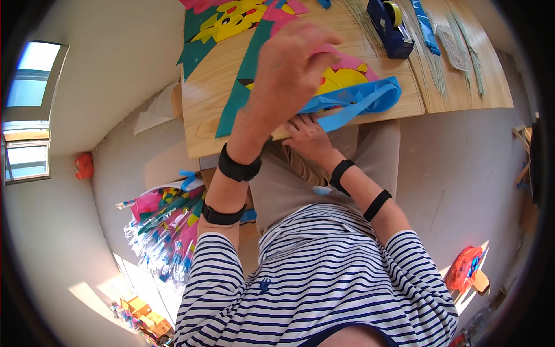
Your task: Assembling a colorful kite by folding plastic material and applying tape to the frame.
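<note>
My left hand is raised over the table, fingers curled; blur hides what they hold, if anything. Below it a kite-like sheet of green, pink and yellow plastic with a cartoon figure lies at the near edge. My right hand rests at the table edge beside the near end of a long blue plastic strip. Its fingers stretch forward, slightly apart. The strip loops to the right across the sheet. My left hand hides the middle of the sheet.
More printed sheets lie at the far left of the wooden table. A dark blue tape dispenser, thin sticks and a clear packet are at the right. Left of my legs is a pile of wrapped colourful pieces.
</note>
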{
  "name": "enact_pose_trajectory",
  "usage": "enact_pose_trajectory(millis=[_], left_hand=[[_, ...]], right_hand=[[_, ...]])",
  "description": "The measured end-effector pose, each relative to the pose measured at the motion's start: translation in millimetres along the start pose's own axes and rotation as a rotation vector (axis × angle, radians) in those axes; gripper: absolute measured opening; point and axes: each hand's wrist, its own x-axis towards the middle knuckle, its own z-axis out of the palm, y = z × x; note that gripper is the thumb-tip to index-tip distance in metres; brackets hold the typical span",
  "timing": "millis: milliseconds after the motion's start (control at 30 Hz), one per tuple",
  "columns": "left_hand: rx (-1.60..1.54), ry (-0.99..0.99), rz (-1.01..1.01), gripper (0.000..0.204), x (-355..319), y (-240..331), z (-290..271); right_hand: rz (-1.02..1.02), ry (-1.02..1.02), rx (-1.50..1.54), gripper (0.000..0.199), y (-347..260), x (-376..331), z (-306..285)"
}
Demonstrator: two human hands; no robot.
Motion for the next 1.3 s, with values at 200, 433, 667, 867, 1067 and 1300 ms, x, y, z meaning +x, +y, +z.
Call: enact_pose_trajectory(millis=[200,433,667,867,1067,1300], left_hand=[[0.133,0.085,-0.633,0.016,-159,-72,4],[0.408,-0.018,-0.384,0.026,-177,-72,43],[0.388,-0.020,-0.340,0.022,-197,-84,44],[0.316,0.021,-0.384,0.011,-202,-97,49],[0.287,0.026,-0.482,0.010,-201,-98,50],[0.232,-0.009,-0.514,0.008,-206,-103,49]], right_hand=[[-0.117,-0.017,-0.415,0.086,-13,8,-12],[-0.108,-0.014,-0.405,0.075,-12,8,-14],[-0.099,-0.048,-0.416,0.073,-16,9,-17],[-0.074,-0.081,-0.344,0.072,-16,8,-17],[-0.084,-0.082,-0.456,0.067,-15,7,-16],[-0.077,-0.084,-0.460,0.066,-15,6,-16]])
